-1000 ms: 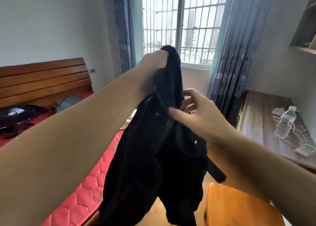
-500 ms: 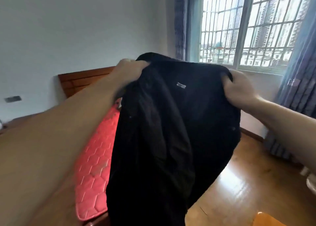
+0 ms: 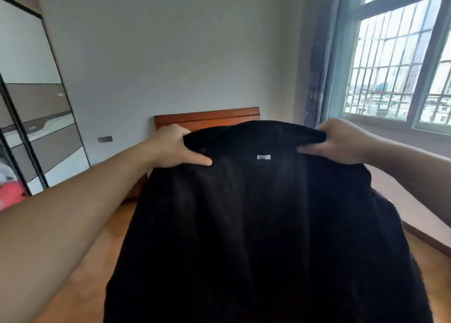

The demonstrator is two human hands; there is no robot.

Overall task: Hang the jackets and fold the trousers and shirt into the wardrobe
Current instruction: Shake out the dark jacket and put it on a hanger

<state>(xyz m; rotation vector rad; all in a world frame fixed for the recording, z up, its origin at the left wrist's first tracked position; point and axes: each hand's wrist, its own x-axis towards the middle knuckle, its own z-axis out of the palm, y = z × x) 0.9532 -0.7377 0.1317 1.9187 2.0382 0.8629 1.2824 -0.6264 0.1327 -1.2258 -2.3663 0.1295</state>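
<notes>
I see the black jacket held up in the air before me, lining toward me. My left hand and right hand each grip one end of its collar. A small grey neck label shows; its writing is unreadable.

Daylight came in from the barred window on the right, which was blown out pretty white. The wall looked evenly, softly lit. The black jacket was so dark its folds barely showed. Wide-angle lens bent the edges, and everything was a bit soft.
</notes>
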